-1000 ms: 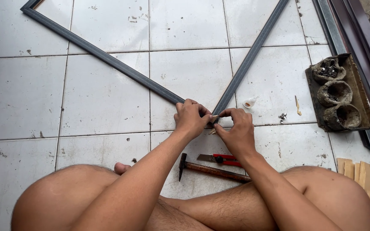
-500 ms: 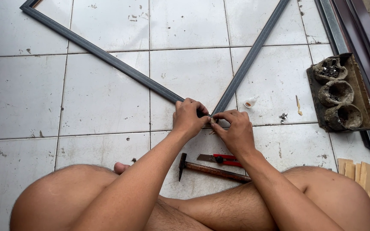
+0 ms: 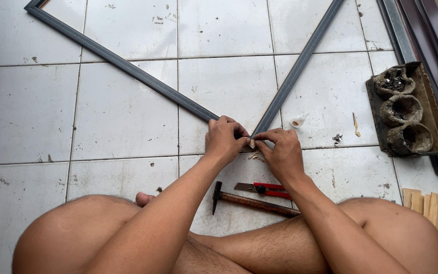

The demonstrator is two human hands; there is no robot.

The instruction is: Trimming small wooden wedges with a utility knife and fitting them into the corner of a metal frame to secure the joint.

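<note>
A dark grey frame lies on the white tiled floor. Its left bar and right bar meet in a corner right in front of me. My left hand grips that corner from the left. My right hand presses against it from the right, fingertips pinching a small pale wooden piece at the joint. Small wood chips lie just below the corner.
A rusty hammer and a red-handled cutter lie between my hands and crossed legs. A dark tray with three cups of small metal parts stands right. Wooden slips lie lower right; a small white bottle sits by the right bar.
Both hands stay at the frame corner; they have drawn slightly closer together, and the fingers have shifted on the joint.
</note>
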